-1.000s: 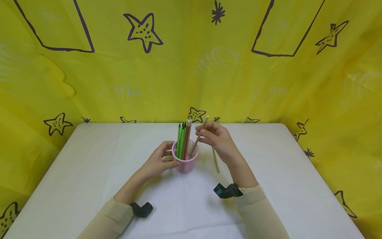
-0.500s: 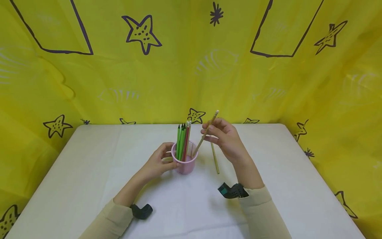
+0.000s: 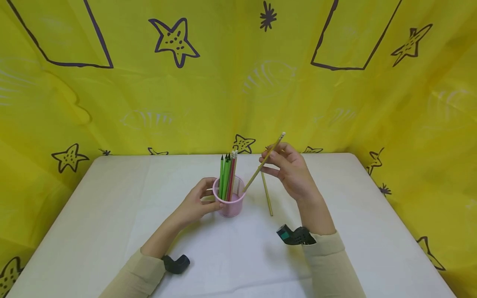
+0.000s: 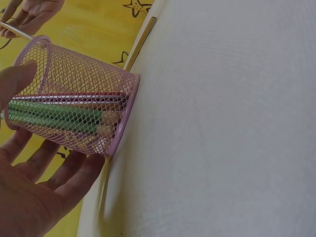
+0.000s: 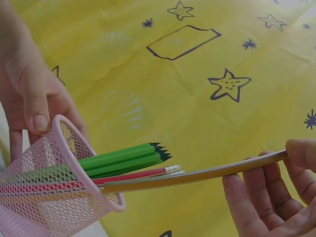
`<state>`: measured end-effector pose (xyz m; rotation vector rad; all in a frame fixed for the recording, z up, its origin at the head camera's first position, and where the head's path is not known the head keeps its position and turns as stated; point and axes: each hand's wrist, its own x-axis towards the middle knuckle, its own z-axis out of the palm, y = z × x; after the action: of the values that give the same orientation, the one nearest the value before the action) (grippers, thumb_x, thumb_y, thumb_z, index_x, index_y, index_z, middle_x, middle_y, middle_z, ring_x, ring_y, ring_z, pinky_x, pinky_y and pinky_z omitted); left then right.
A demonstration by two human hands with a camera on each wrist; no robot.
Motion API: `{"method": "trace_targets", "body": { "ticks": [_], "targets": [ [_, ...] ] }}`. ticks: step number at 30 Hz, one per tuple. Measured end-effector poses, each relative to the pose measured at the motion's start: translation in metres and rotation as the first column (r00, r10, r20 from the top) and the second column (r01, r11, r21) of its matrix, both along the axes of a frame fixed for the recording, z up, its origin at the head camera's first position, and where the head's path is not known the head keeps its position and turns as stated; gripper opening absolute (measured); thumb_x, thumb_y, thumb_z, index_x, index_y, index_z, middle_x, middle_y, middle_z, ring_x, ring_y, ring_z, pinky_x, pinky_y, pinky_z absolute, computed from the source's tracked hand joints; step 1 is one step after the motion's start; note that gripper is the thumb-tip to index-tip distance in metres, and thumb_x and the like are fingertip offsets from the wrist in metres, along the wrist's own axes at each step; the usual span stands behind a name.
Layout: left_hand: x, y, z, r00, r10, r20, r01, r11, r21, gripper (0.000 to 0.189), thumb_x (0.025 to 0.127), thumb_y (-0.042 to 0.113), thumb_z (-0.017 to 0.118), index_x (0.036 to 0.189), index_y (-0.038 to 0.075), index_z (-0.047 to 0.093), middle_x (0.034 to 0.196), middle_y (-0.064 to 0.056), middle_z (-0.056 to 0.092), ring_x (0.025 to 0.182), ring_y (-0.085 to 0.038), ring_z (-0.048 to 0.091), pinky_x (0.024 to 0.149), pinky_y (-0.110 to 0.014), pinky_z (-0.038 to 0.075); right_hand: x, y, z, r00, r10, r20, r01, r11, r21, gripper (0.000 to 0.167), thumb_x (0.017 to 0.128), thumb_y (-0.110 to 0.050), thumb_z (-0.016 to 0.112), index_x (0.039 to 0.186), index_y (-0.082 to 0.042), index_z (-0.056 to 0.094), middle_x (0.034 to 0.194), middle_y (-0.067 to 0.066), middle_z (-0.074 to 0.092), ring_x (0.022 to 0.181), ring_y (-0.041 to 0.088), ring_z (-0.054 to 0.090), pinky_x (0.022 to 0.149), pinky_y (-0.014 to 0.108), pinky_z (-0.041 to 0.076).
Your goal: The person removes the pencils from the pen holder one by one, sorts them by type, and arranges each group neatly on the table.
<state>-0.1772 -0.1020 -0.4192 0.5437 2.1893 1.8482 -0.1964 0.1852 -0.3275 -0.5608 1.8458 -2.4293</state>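
A pink mesh pencil cup [image 3: 230,210] stands on the white table, my left hand [image 3: 196,199] gripping it from the left with thumb in front and fingers behind. Inside lean several green pencils [image 5: 131,160] with dark points up, a red pencil [image 5: 143,175] and at least one more with a white eraser end. My right hand [image 3: 293,170] pinches a gold pencil [image 3: 257,173] between thumb and fingers. It slants, white eraser end up; its lower end meets the cup's right rim in the head view and overlaps the rim in the right wrist view.
Another gold pencil [image 3: 267,196] lies on the white-covered table [image 3: 335,198], right of the cup and partly behind my right hand. A yellow cloth [image 3: 216,91] with drawn starfish hangs behind and along both sides. Black wrist cameras [image 3: 177,264] sit at both cuffs.
My right hand has moved right and slightly up, drawing the gold pencil's lower end from inside the cup to its right rim and tilting it more. My left hand keeps holding the cup.
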Motion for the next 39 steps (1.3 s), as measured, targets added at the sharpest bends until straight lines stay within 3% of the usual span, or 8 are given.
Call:
{"method": "trace_targets", "body": {
  "ticks": [6, 21, 39],
  "targets": [
    [0.001, -0.002, 0.001, 1.000, 0.002, -0.003, -0.002, 1.000, -0.006, 0.068, 0.084, 0.008, 0.079, 0.141, 0.009, 0.042, 0.142, -0.016, 0.050, 0.127, -0.038, 0.054, 0.105, -0.050, 0.049, 0.000, 0.005, 0.002, 1.000, -0.001, -0.009, 0.001, 0.999, -0.034, 0.011, 0.102, -0.003, 0.053, 0.109, -0.011, 0.056, 0.101, 0.005, 0.066, 0.096, 0.021, 0.067, 0.086, 0.042, 0.060],
    [0.001, -0.001, 0.003, 1.000, 0.005, 0.007, -0.005, 1.000, -0.006, 0.068, 0.085, 0.008, 0.078, 0.142, 0.009, 0.041, 0.144, -0.017, 0.049, 0.128, -0.038, 0.053, 0.103, -0.047, 0.050, -0.010, 0.017, -0.003, 0.996, -0.091, 0.023, 0.091, 0.996, 0.002, 0.014, 0.099, -0.002, 0.056, 0.111, -0.009, 0.055, 0.101, 0.006, 0.063, 0.095, 0.022, 0.067, 0.084, 0.040, 0.061],
    [-0.001, 0.000, 0.000, 1.000, 0.000, 0.002, 0.000, 1.000, -0.008, 0.067, 0.084, 0.008, 0.078, 0.141, 0.010, 0.042, 0.143, -0.015, 0.050, 0.128, -0.037, 0.054, 0.105, -0.048, 0.049, -0.023, 0.032, -0.019, 0.976, -0.201, 0.087, 0.182, 0.964, 0.193, 0.017, 0.098, -0.006, 0.061, 0.113, -0.012, 0.055, 0.102, 0.004, 0.062, 0.092, 0.017, 0.066, 0.078, 0.031, 0.062]
  ]
}}
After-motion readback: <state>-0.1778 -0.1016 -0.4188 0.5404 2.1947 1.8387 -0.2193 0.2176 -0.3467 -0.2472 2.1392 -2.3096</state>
